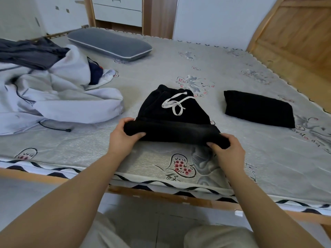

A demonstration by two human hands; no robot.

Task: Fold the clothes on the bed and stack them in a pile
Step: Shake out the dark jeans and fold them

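Black cloth fills both hands. The left hand [123, 136] grips the left end of the rolled near edge of the black pants [172, 115], with its fingers curled over the top and its thumb under the roll. The right hand [226, 148] grips the right end the same way, fingers wrapped round the cloth. Both arms reach forward from the bottom of the view, over the near edge of the bed [250, 169], with the wrists bent a little inward. The pants lie flat on the bed between and just past the hands. Their waist end points away from the person, and a white drawstring [176, 104] lies looped on top.

Far to the left sits a messy heap of white clothes [59, 93], with a dark grey garment [30, 54] on top of it. A grey pillow [109, 43] lies behind, near the far edge of the bed. To the right of the pants, apart from them, rests a folded black garment [258, 109], neat and flat.
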